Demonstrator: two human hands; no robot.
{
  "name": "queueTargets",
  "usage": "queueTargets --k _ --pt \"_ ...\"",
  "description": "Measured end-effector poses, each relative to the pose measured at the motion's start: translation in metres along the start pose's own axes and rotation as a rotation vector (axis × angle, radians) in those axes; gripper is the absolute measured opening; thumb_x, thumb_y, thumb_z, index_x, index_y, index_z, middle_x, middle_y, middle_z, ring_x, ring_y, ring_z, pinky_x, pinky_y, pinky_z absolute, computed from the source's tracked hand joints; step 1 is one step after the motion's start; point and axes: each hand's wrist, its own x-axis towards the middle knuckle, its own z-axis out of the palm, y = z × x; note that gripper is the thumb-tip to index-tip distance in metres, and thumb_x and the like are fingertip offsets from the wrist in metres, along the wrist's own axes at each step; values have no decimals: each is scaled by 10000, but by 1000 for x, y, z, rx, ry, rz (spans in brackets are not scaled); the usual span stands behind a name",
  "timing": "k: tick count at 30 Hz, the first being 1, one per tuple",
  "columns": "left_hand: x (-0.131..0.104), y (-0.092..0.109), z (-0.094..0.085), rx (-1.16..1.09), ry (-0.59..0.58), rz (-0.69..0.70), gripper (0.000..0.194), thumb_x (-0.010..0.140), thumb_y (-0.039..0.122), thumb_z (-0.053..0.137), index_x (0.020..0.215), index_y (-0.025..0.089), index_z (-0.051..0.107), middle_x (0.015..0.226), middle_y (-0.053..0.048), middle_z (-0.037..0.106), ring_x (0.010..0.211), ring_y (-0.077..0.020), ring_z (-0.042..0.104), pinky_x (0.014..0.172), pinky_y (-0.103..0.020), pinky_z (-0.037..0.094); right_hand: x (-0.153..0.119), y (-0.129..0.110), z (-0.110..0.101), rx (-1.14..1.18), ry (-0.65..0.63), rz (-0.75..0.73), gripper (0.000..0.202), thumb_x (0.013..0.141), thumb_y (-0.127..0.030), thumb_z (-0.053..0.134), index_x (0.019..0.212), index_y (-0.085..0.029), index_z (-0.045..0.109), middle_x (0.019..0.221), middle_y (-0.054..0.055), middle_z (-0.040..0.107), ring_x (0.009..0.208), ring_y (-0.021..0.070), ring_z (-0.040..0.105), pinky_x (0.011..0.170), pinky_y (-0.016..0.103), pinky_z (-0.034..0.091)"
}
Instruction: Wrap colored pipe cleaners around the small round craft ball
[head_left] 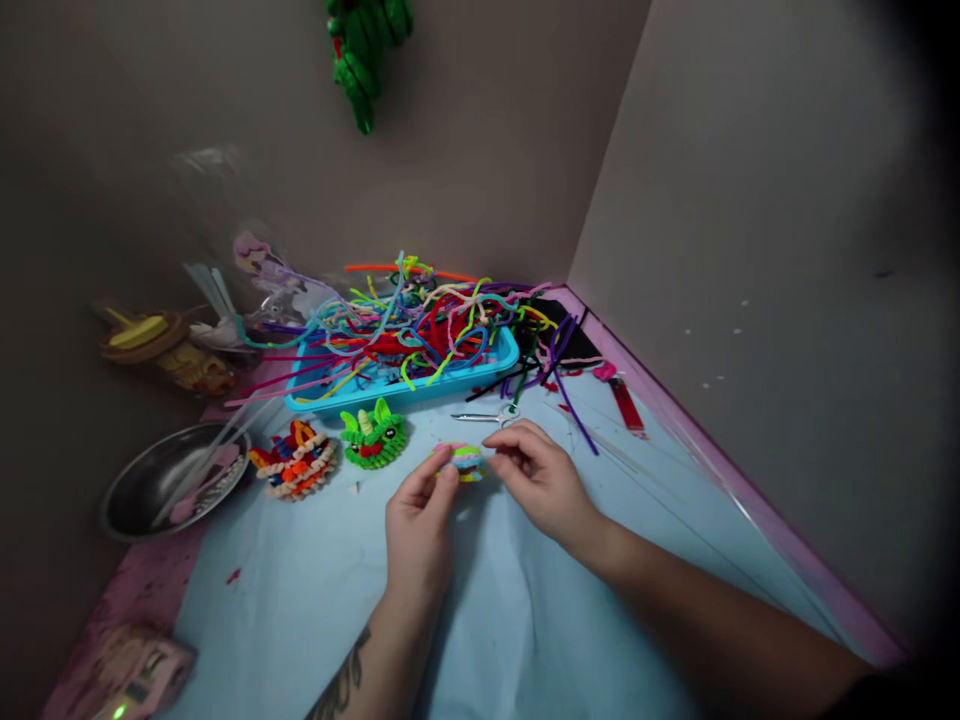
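My left hand (426,508) pinches a small striped piece of coiled pipe cleaner (468,460) in pink, green, blue and yellow between thumb and fingers. Just off its right end, my right hand (541,482) is closed in a pinch; what its fingertips hold, if anything, is too small to make out. Behind the hands lies a pair of scissors (480,416), blades pointing left. To the left sit a green pipe cleaner dragon head (373,438) and an orange, red and cream pipe cleaner figure (295,462).
A blue tray (390,396) heaped with tangled pipe cleaners (420,325) stands at the back. A metal bowl (135,490) is on the left, a pink device (142,670) at the front left. A red strip (626,405) lies right. Green pipe cleaner work (364,60) hangs above.
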Motion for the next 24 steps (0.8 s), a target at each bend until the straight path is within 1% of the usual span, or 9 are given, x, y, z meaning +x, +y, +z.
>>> queueTargets --k 2,4,7,12,16,21,24 --pt "-1 -1 0 13 -19 -1 359 680 315 759 1003 169 709 1090 -98 699 935 -190 657 846 -308 488 1 -1 -2 -39 -44 -76 104 835 -167 562 886 -216 638 838 36 569 802 166 571 685 279 463" --pt "-2 0 1 -2 -26 -15 355 678 309 761 1004 176 711 1078 -95 704 921 -183 661 857 -312 481 1 -2 -2 -83 -71 -129 119 843 -143 541 851 -219 632 837 40 571 829 174 576 729 300 469" --pt "-4 2 4 -83 -24 -41 374 635 299 793 981 179 718 1034 -92 720 895 -187 671 856 -322 481 0 -3 -1 -130 -82 -155 136 853 -128 511 820 -217 608 821 40 573 817 175 578 740 311 475" --pt "-5 5 7 -248 -48 -75 384 587 250 823 950 186 718 967 -77 738 834 -189 688 805 -322 514 -2 -4 1 -113 -54 -151 146 860 -130 498 819 -219 606 812 42 571 789 169 580 720 301 483" --pt "-5 4 7 -257 -42 -99 384 580 201 827 946 185 714 861 -57 750 772 -154 689 784 -285 521 -4 -5 4 -65 -34 -104 145 849 -134 514 798 -221 619 793 34 587 762 161 587 675 282 478" --pt "-5 3 8 -257 -15 -95 383 575 205 832 939 193 711 804 -30 746 745 -126 683 775 -256 519 -6 -4 8 -49 24 2 93 791 -133 588 764 -216 620 712 5 610 668 145 578 570 250 441" --pt "-7 4 8 -243 -4 -75 386 578 213 832 944 191 712 772 -23 738 736 -120 679 765 -246 517 -7 -3 10 -66 43 -22 99 794 -135 586 766 -221 627 726 9 631 685 148 591 600 261 464"
